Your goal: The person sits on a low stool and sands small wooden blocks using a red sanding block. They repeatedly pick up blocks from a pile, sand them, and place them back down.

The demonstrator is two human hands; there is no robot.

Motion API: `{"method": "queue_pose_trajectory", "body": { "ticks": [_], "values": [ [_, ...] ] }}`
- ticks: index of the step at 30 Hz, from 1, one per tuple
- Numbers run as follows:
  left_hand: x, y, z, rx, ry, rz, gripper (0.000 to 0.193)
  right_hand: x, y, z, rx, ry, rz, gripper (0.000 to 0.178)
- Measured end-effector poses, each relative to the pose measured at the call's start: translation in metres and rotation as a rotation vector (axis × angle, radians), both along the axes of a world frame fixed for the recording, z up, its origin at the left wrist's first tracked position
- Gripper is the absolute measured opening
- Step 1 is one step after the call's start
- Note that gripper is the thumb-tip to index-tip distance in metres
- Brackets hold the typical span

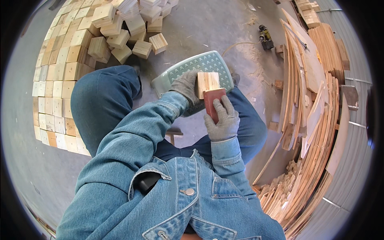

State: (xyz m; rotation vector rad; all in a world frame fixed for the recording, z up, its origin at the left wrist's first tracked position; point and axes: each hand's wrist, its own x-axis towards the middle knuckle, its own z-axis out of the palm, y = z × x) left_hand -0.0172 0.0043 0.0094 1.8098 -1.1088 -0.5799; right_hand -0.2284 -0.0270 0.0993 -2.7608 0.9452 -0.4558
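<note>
Seated person in denim jacket and jeans, grey knit gloves on both hands.

Left hand (185,86): fingers closed around a small pale wood block (207,82), gripping it from its left side and holding it up over the lap, just above a pale green perforated plastic stool (188,66) lying beyond the hands.

Right hand (224,120): closed on a reddish-brown sanding pad (214,100), fingers laid flat on top of it, pad's upper edge pressed against the block's near face. Pad sits directly below the block, touching it.

Step in hand, as I judge it: sanding one face of the block. Next move likely calls for a firm left-hand grip while the pad strokes along the grain, then turning the block to a fresh face.

Count:
- blocks in hand: one
- sanding pads: one
- stools: one
- loose blocks in a heap (120,28) on the floor, beyond and left of the left hand: roughly a dozen to twenty, too jumbled to fix
- blocks laid in tidy rows (56,80) far left of the left hand: many dozens, not countable
- power tool (265,37) with cord, beyond and right of the right hand: one
- curved thin wood strips and offcuts (312,120) stacked well right of the right hand: many
</note>
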Motion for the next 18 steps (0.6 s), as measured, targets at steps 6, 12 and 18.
{"method": "queue_pose_trajectory", "body": {
  "ticks": [6,12,18],
  "values": [
    [-0.001,0.004,-0.001,0.057,-0.009,0.027,0.069,0.068,-0.062,-0.008,-0.034,0.019,-0.060,0.061],
    [0.000,0.004,0.017,0.082,0.022,-0.007,0.075,0.093,-0.088,-0.011,0.005,0.054,-0.126,0.064],
    [0.001,0.003,0.001,0.011,0.051,-0.011,0.070,0.034,-0.039,-0.012,0.040,0.028,-0.061,0.068]
  ]
}}
